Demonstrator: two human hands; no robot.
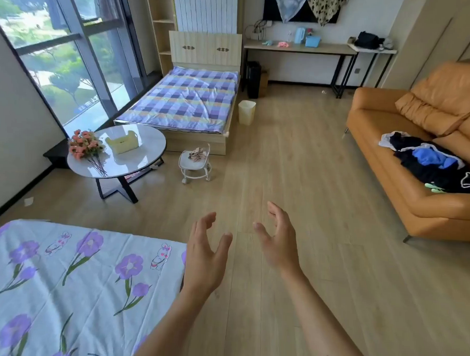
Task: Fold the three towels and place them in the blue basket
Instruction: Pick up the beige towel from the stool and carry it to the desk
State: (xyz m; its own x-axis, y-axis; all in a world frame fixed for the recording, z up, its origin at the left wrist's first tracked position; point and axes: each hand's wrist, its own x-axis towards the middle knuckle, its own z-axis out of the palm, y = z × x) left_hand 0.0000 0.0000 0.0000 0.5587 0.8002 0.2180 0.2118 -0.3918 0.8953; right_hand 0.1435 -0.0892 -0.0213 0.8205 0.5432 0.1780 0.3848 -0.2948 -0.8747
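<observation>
My left hand (205, 257) and my right hand (278, 239) are held out over the wooden floor, palms facing each other, fingers spread, holding nothing. A small blue basket (312, 41) stands on the long desk (298, 48) against the far wall. Two small cloth items, one teal (267, 42) and one pink (283, 44), lie on that desk left of the basket. A crumpled pinkish cloth (197, 154) rests on a little white wheeled stool (194, 166). I cannot tell which cloths are the towels.
A floral-sheeted bed (62, 283) fills the near left. A round table (119, 152) bears flowers and a yellow basket (121, 143). A checked bed (188, 100), white bin (246, 112) and orange sofa (415, 207) with dark and blue clothes (431, 162) ring the open floor.
</observation>
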